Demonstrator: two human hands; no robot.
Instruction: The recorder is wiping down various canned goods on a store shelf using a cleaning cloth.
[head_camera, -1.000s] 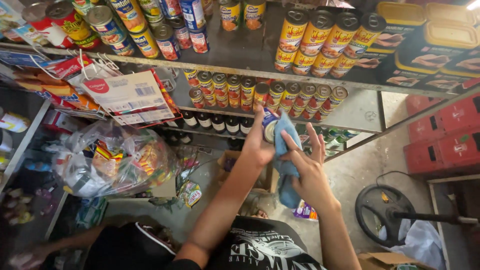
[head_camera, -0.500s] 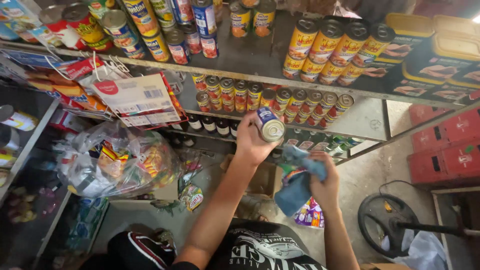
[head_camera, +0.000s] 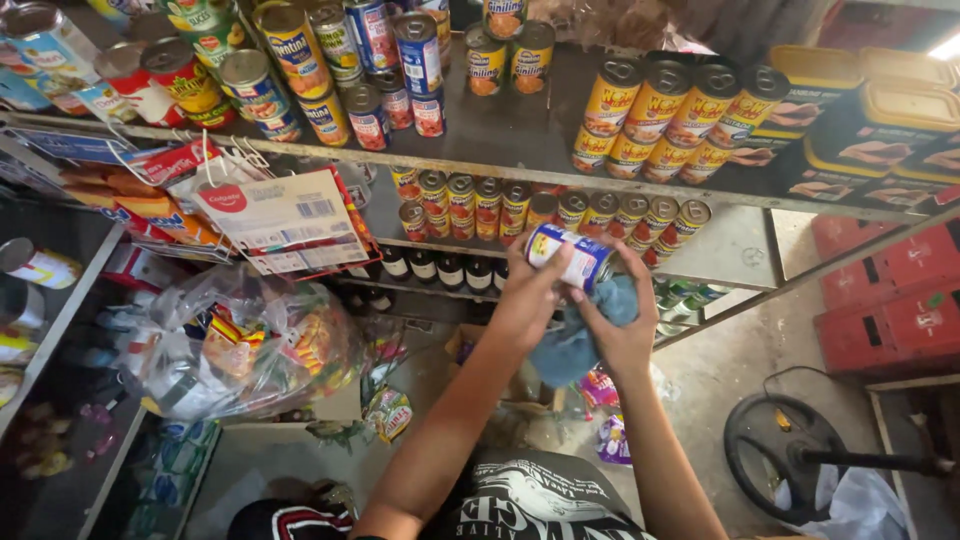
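My left hand (head_camera: 527, 300) grips a tin can (head_camera: 569, 257) with a blue, white and yellow label, tilted on its side in front of the shelves. My right hand (head_camera: 622, 335) holds a blue cloth (head_camera: 582, 335) pressed against the can's underside and right end. Both hands meet at the can, below the middle shelf (head_camera: 720, 195) of stacked tins.
Metal shelves carry rows of tins: mixed cans (head_camera: 300, 70) top left, yellow-labelled tins (head_camera: 660, 110) on the right, small cans (head_camera: 500, 205) and dark bottles (head_camera: 440, 268) lower. A clear bag of goods (head_camera: 230, 350) hangs left. Red crates (head_camera: 885, 300) and a black fan base (head_camera: 790, 455) sit right.
The can has gone from upright in my left hand to lying sideways. My right hand with the cloth has come back up from below and presses on the can.
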